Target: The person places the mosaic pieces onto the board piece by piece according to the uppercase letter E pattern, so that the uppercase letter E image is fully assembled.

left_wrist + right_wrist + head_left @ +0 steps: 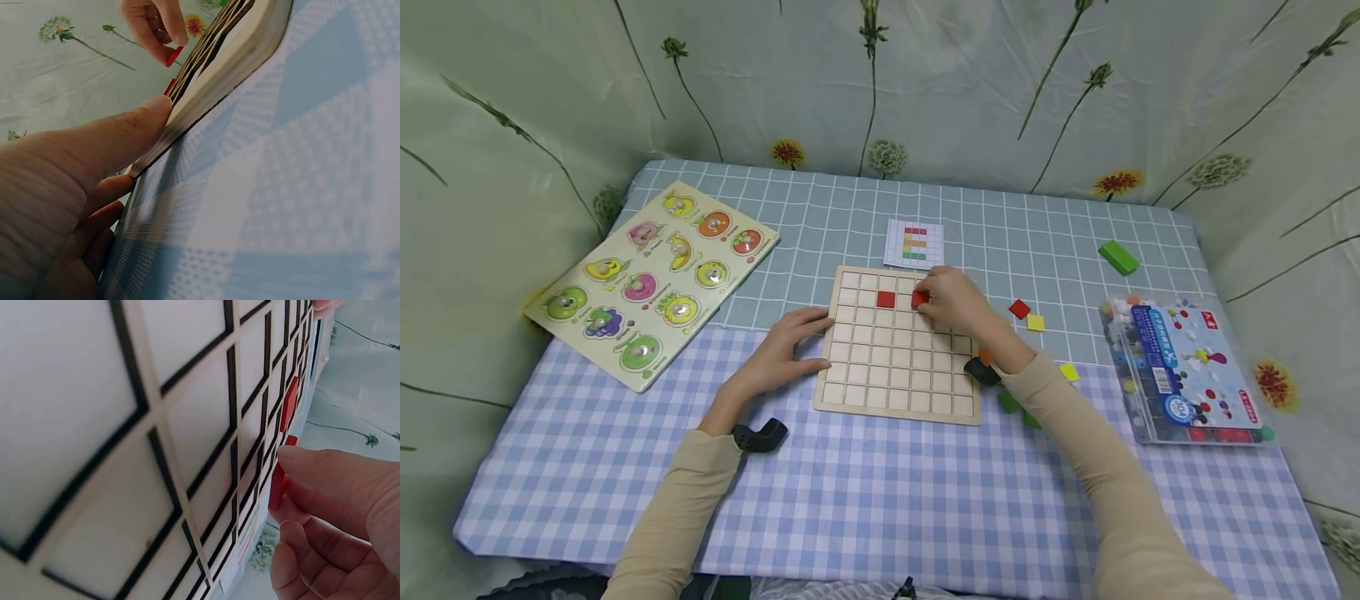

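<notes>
Right hand: one of the two hands [958, 302] pinches a small red square tile [920, 298] over the upper rows of a pale wooden grid board [880, 354].
Left hand: the other [784, 352] touches the board's left edge, fingers relaxed.
Left wrist view: thumb against the board's side; a gap shows between held tile and board (the head view, from above, does not show this).
Right wrist view: held tile tilted, between thumb and finger.
Red tiles: 3 (one held, one lying in a grid cell, one on the checked surface [820, 492]).
Other tiles, right of board: 2 yellow [1035, 322]; 1 orange [986, 357] and 2 green [1008, 402], partly hidden.
Printed card: 1 [913, 243], just beyond the board.
Farther off: 1 green block [1118, 257], 1 fruit puzzle board [658, 271], 1 clear plastic box [1195, 371].
</notes>
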`<action>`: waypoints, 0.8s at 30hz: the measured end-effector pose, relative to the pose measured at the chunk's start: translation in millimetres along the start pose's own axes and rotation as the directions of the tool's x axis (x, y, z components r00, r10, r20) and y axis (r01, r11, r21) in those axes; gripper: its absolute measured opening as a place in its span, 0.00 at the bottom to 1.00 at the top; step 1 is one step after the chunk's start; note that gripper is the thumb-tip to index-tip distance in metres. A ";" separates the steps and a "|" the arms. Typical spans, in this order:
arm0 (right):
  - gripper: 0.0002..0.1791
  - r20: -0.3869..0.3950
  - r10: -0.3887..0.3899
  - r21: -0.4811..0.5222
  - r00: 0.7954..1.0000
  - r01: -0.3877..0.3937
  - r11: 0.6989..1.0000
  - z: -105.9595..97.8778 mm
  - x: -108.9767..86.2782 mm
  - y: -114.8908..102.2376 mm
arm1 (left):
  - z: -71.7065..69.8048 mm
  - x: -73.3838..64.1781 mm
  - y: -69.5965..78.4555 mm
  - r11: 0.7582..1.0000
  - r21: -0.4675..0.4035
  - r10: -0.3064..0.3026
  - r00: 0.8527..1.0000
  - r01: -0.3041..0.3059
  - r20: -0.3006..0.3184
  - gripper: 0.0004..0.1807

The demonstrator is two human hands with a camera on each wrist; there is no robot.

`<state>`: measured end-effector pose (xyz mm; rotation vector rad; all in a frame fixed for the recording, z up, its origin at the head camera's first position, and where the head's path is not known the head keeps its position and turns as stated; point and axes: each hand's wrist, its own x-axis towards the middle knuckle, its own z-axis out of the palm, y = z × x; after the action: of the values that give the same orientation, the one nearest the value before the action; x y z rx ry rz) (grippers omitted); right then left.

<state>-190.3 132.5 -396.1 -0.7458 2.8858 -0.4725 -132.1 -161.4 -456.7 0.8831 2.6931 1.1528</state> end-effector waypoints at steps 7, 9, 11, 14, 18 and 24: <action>0.09 -0.001 -0.036 0.011 0.999 0.036 0.999 3.3 3.2 -3.3 | -0.2 0.0 -0.4 1.000 -0.001 0.000 1.000 0.000 0.002 0.36; 0.09 -0.001 -0.042 0.011 0.999 0.042 0.999 3.9 4.5 -4.1 | -0.1 0.2 -0.9 1.000 0.001 -0.001 1.000 0.001 0.004 0.36; 0.10 0.004 -0.045 0.016 0.999 0.044 0.999 4.6 5.7 -4.7 | -0.1 0.3 -1.3 1.000 0.002 -0.004 1.000 0.004 0.005 0.35; 0.11 0.024 -0.049 0.014 0.999 0.048 0.999 5.6 7.4 -5.4 | -0.1 0.3 -1.4 1.000 0.003 -0.005 1.000 0.005 0.007 0.35; 0.11 0.046 -0.056 0.007 0.997 0.055 0.998 7.2 9.7 -5.9 | 0.1 0.3 -1.0 1.000 0.007 0.001 1.000 -0.001 0.005 0.35; 0.11 0.052 -0.059 0.013 0.997 0.058 0.998 9.4 14.1 -8.0 | 0.4 0.2 -1.4 1.000 0.008 0.004 1.000 -0.004 0.001 0.35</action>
<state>-197.2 116.4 -402.9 -0.8305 2.8174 -0.4690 -132.8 -161.8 -457.9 0.8900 2.6982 1.1438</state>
